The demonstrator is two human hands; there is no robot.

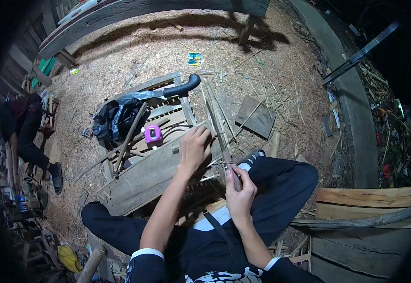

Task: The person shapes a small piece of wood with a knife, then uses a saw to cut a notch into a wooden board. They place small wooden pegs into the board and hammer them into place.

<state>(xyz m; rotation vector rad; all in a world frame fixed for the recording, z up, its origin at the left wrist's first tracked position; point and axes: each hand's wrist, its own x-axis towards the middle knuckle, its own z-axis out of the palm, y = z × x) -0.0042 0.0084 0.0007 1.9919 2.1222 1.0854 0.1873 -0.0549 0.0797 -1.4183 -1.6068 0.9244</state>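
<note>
My right hand (240, 193) is closed round the brown handle of a long, narrow tool that looks like a knife (223, 146), its far end pointing up and away from me. To its left, my left hand (196, 147) has its fingers curled down by the wooden bench, gripping what looks like a pale wooden strip; the palm side is hidden. A low slatted wooden bench (139, 181) stands in front of me. On it lie a pink tape measure (152, 134), a black plastic bag (120, 118) and a saw with a black curved handle (183, 87).
Thin strips litter the shavings-covered ground around a square board (256, 116). Wooden planks (370, 240) lie at lower right. A heavy beam (153, 14) crosses the top. Another person's leg (31, 141) shows at left, and a wooden pole (92, 264) rises at lower left.
</note>
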